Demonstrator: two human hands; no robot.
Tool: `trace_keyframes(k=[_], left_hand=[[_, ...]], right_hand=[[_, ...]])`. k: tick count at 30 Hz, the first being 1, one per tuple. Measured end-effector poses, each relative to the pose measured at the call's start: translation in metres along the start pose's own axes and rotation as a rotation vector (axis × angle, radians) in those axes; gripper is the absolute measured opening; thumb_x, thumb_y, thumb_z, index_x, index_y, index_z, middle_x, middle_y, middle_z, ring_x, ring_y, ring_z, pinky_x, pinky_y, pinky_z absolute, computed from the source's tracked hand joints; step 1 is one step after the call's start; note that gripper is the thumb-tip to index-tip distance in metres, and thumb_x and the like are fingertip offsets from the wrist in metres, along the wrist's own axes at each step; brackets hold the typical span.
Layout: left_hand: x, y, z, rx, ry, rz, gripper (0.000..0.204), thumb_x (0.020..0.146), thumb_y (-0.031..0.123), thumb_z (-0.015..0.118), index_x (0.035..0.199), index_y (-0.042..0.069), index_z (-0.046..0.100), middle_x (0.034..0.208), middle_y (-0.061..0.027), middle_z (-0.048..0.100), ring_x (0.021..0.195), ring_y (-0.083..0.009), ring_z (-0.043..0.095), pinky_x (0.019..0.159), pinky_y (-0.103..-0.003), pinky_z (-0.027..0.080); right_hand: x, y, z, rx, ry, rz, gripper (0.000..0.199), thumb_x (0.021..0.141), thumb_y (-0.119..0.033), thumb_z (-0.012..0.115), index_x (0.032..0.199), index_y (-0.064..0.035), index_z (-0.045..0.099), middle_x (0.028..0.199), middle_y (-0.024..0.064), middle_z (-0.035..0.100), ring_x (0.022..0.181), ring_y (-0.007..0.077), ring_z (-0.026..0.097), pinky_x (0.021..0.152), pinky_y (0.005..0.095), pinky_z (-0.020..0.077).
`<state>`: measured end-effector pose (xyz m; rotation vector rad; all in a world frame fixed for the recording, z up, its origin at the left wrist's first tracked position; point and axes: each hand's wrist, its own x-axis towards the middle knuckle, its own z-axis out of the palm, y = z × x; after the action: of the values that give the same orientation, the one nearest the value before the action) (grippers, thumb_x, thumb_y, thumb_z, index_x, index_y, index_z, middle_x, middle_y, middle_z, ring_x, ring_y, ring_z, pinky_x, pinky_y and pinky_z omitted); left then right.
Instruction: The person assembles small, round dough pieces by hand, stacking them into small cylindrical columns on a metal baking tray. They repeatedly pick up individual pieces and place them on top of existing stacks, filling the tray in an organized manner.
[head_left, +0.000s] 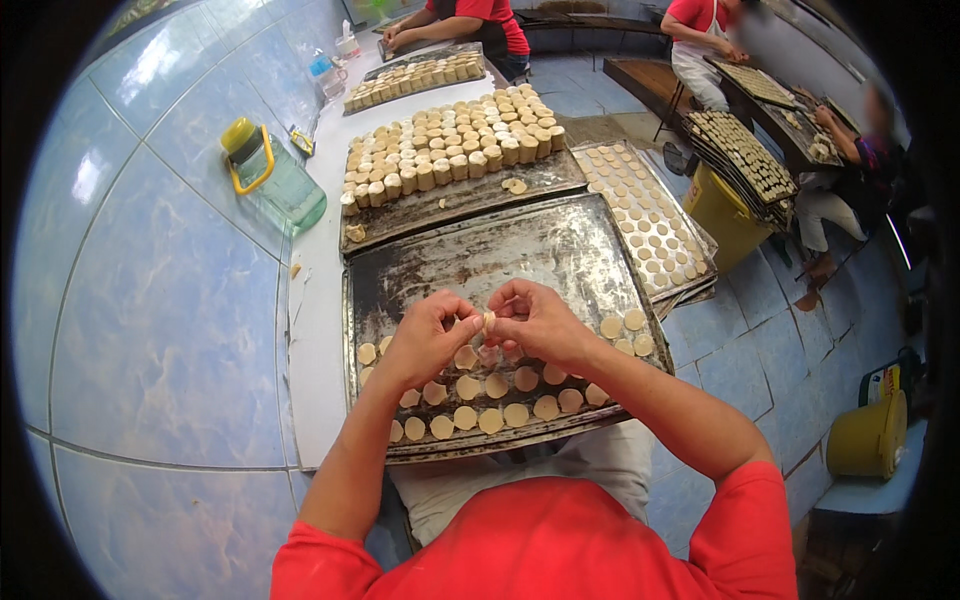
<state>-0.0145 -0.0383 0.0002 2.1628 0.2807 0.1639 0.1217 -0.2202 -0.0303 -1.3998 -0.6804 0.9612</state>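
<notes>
Above the middle of a dark, worn baking tray (480, 260), my two hands meet at a small stack of thin dough rounds (488, 322). My left hand (437, 330) pinches its left side with thumb and forefinger. On the other side, my right hand (537, 322) grips it the same way, fingers curled. Flat pale dough rounds (490, 420) lie in rows along the tray's near part, with a few more at its right edge. My hands and forearms hide some of them.
Beyond the tray, another tray (470, 200) bears many upright stacks of rounds (440, 150). Trays of spread rounds (645, 215) stand low on the right. A green-tinted water jug (280, 185) is by the tiled wall. Other people work at far tables; yellow buckets (725, 215) stand on the floor.
</notes>
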Motion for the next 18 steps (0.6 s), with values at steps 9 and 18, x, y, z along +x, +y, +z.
trace_keyframes(k=[9, 18], left_hand=[[0.010, 0.019, 0.013, -0.003, -0.026, 0.034, 0.023, 0.099, 0.022, 0.076, 0.096, -0.001, 0.074, 0.093, -0.0071, 0.064, 0.081, -0.0149, 0.062, 0.073, -0.031, 0.051], [0.025, 0.032, 0.032, 0.149, -0.030, -0.079, 0.027, 0.098, 0.026, 0.076, 0.095, 0.000, 0.074, 0.096, -0.0105, 0.066, 0.083, -0.0208, 0.063, 0.075, -0.036, 0.052]], right_hand=[[-0.015, -0.008, -0.021, -0.097, 0.060, -0.015, 0.022, 0.095, -0.020, 0.077, 0.093, -0.0003, 0.067, 0.088, 0.0109, 0.078, 0.077, 0.0116, 0.073, 0.060, 0.0275, 0.0539], [-0.024, -0.003, -0.047, -0.117, 0.122, 0.015, 0.023, 0.099, -0.023, 0.078, 0.099, -0.0021, 0.069, 0.092, 0.0049, 0.078, 0.079, 0.0087, 0.070, 0.065, 0.0248, 0.0538]])
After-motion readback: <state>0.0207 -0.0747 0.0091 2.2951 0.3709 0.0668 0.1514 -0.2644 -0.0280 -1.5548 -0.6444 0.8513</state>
